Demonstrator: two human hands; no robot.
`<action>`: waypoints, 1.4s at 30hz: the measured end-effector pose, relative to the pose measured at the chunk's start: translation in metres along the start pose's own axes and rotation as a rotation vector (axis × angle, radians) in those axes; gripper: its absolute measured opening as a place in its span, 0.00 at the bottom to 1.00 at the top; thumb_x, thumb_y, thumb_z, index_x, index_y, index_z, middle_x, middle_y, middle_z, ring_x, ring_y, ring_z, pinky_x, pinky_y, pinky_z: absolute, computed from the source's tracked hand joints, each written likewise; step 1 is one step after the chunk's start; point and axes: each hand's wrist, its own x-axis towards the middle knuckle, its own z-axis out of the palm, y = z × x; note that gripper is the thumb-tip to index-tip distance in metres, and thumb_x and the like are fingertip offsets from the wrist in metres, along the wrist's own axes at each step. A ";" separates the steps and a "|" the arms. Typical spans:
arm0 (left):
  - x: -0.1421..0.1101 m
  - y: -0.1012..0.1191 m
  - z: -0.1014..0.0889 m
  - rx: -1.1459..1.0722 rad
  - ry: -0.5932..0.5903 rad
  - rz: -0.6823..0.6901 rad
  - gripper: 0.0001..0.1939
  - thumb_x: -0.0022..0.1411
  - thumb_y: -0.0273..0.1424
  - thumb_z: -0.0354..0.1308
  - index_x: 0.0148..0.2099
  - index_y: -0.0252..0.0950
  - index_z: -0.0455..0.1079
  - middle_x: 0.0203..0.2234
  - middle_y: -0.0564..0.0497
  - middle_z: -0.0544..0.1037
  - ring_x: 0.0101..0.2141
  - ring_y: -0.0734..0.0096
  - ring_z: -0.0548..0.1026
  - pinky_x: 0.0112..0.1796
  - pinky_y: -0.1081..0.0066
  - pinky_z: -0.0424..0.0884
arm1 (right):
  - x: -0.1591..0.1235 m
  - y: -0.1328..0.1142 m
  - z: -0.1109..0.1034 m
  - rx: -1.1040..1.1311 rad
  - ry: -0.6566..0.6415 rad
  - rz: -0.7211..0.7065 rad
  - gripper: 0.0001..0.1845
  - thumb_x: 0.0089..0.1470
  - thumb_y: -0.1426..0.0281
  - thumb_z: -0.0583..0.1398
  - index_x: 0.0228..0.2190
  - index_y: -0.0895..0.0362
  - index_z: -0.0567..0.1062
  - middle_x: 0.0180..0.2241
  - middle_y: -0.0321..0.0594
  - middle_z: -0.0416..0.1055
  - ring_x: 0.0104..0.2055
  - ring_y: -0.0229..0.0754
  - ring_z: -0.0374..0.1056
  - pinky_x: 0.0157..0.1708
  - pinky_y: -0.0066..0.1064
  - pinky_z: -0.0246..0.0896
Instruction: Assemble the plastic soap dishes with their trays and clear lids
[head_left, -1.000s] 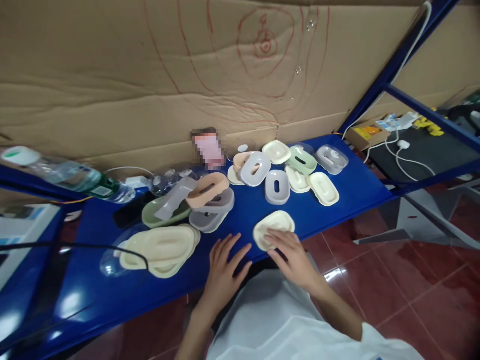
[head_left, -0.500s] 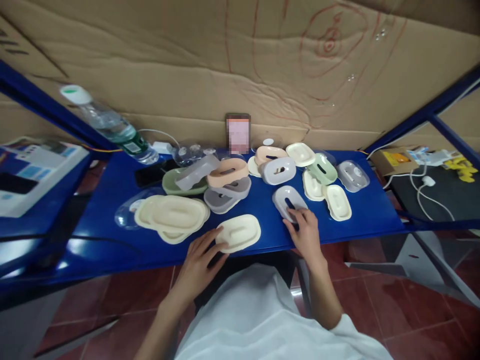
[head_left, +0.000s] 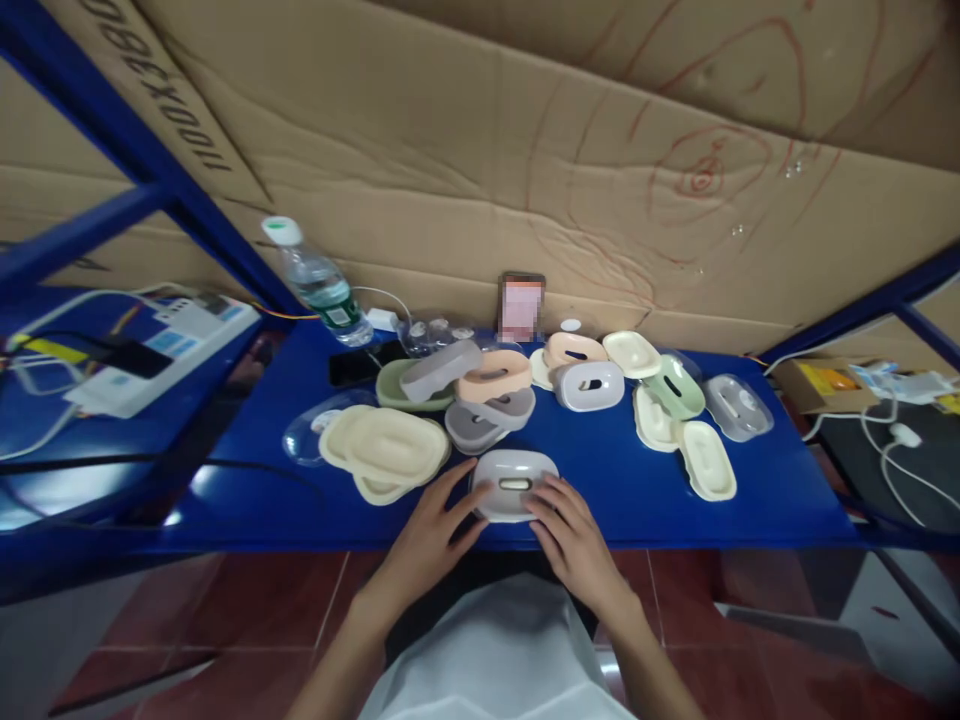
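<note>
A light grey oval plastic cover with a slot in its middle lies near the table's front edge. Cream plastic shows through the slot, so the cover sits over a cream oval piece that is otherwise mostly hidden. My left hand holds the cover's left end, and my right hand holds its right end, fingertips on both. To the left is a stack of cream oval pieces. Behind it are a green shell, a grey shell and a peach shell.
At the back stand a water bottle and a small screen. A black phone lies by the bottle. More slotted covers, including a green one, cream pieces and a clear shell lie to the right on the blue table.
My right hand has brought the grey cover leftward and placed it over the cream piece by my left hand. Both hands now hold it. The camera view has shifted.
</note>
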 end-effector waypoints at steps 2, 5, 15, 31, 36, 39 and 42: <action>-0.004 -0.003 0.002 0.005 0.025 -0.017 0.24 0.73 0.32 0.61 0.69 0.48 0.69 0.70 0.42 0.67 0.67 0.52 0.72 0.62 0.52 0.76 | 0.001 0.002 0.004 -0.018 -0.034 -0.028 0.22 0.71 0.70 0.60 0.64 0.48 0.73 0.62 0.45 0.74 0.71 0.54 0.64 0.68 0.58 0.68; -0.006 -0.004 0.006 0.015 0.037 -0.011 0.23 0.72 0.31 0.64 0.66 0.48 0.71 0.69 0.43 0.70 0.65 0.54 0.74 0.61 0.53 0.77 | 0.001 0.008 0.011 -0.040 -0.002 -0.063 0.21 0.71 0.71 0.60 0.62 0.49 0.74 0.61 0.46 0.76 0.69 0.56 0.68 0.66 0.61 0.71; -0.003 0.002 0.006 0.014 0.077 -0.037 0.22 0.69 0.34 0.68 0.63 0.45 0.73 0.67 0.41 0.71 0.64 0.52 0.74 0.62 0.52 0.76 | -0.004 0.012 0.023 -0.017 0.045 -0.026 0.20 0.70 0.70 0.60 0.60 0.48 0.75 0.60 0.46 0.76 0.68 0.58 0.69 0.64 0.65 0.70; 0.000 0.001 0.007 0.031 0.105 0.000 0.21 0.72 0.36 0.64 0.64 0.44 0.72 0.65 0.40 0.72 0.63 0.51 0.75 0.60 0.50 0.77 | 0.072 -0.009 -0.030 -0.076 0.291 -0.272 0.22 0.66 0.76 0.61 0.58 0.47 0.74 0.51 0.45 0.78 0.55 0.53 0.75 0.56 0.51 0.69; 0.001 0.003 0.005 0.049 0.095 0.004 0.20 0.74 0.36 0.61 0.65 0.44 0.72 0.67 0.41 0.71 0.64 0.52 0.75 0.62 0.51 0.76 | 0.185 -0.035 -0.045 -0.234 0.097 -0.381 0.16 0.73 0.68 0.56 0.57 0.54 0.77 0.58 0.49 0.76 0.61 0.51 0.71 0.62 0.46 0.61; 0.001 0.004 0.005 0.051 0.096 0.004 0.20 0.74 0.36 0.62 0.65 0.44 0.72 0.67 0.40 0.71 0.63 0.52 0.75 0.60 0.51 0.77 | 0.256 -0.050 -0.027 -0.315 -0.027 -0.378 0.18 0.75 0.71 0.51 0.53 0.56 0.79 0.52 0.47 0.79 0.57 0.49 0.73 0.61 0.45 0.58; 0.000 0.004 0.007 0.050 0.090 -0.008 0.21 0.72 0.36 0.63 0.65 0.44 0.73 0.67 0.39 0.71 0.61 0.51 0.77 0.58 0.51 0.79 | 0.317 -0.061 0.003 -0.447 -0.141 -0.310 0.19 0.77 0.68 0.49 0.52 0.60 0.78 0.50 0.52 0.79 0.55 0.53 0.73 0.58 0.47 0.59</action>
